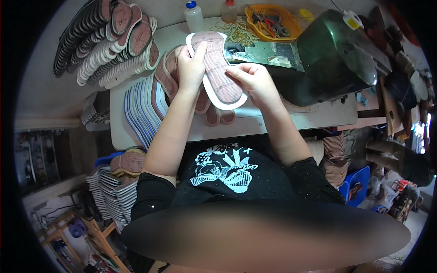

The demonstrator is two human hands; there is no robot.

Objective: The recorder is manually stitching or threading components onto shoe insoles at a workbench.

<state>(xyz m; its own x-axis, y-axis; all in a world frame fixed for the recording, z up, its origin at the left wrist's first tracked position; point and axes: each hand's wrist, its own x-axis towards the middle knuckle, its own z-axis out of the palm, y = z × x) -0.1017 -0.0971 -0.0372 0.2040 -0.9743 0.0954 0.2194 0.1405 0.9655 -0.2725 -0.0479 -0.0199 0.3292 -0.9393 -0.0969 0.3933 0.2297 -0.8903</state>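
Note:
Above the white worktable I hold a shoe sole (pixel 219 73), a pinkish-brown printed insole with a white rim around it. My left hand (pixel 192 68) grips its upper left part, thumb on the printed face and the other fingers mostly behind. On the opposite edge, the thumb and forefinger of my right hand (pixel 256 82) pinch the rim near the middle. Under and beside my left forearm lie loose brown insoles (pixel 167 77) and a fanned row of blue-and-white soles (pixel 142 102).
Tall stacks of soles (pixel 107 45) stand at the far left. A dark green machine (pixel 334 57) with a flat arm occupies the right of the table (pixel 291 119). Behind are a yellow basket (pixel 291 25) of tools, a blue-capped bottle (pixel 194 18) and pale strands (pixel 241 34).

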